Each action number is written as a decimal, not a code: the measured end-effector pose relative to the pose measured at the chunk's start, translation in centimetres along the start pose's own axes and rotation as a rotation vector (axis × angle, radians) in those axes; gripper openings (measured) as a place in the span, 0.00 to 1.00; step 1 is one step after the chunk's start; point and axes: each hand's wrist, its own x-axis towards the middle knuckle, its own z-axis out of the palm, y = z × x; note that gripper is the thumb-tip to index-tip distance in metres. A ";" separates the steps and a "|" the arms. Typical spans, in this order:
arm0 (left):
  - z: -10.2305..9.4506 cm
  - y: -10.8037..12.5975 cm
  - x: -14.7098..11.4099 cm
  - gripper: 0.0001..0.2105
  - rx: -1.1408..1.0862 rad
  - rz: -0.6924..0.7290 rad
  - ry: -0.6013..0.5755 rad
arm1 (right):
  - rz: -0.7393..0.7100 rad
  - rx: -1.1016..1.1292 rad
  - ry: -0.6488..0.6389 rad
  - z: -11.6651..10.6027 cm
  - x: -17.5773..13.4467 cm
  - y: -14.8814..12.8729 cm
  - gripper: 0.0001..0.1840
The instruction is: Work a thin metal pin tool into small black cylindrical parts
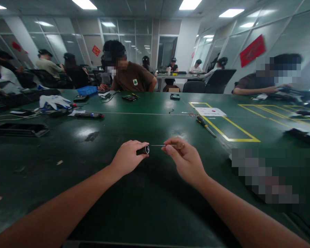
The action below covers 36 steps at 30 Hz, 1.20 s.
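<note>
My left hand [129, 156] is closed around a short black cylinder [143, 150], which looks like a small flashlight. Its round end with a pale, shiny ring faces right. My right hand [187, 160] pinches a thin screwdriver [158, 145] with a slim metal shaft and what seems to be a clear amber handle, partly hidden by the fingers. The shaft's tip points left towards the cylinder, with a small gap between them. Both hands are above the green table [150, 206].
A larger black-and-yellow screwdriver [206, 126] lies beyond my right hand, beside yellow tape [241, 140] and a white sheet [210, 111]. At the left are pens [89, 116], white gloves [54, 102] and a black tray [19, 129]. A person [131, 75] works across the table.
</note>
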 end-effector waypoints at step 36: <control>-0.5 0.6 0.1 0.19 -0.076 -0.119 -0.041 | -0.224 -0.318 -0.218 0.4 -0.6 -0.9 0.08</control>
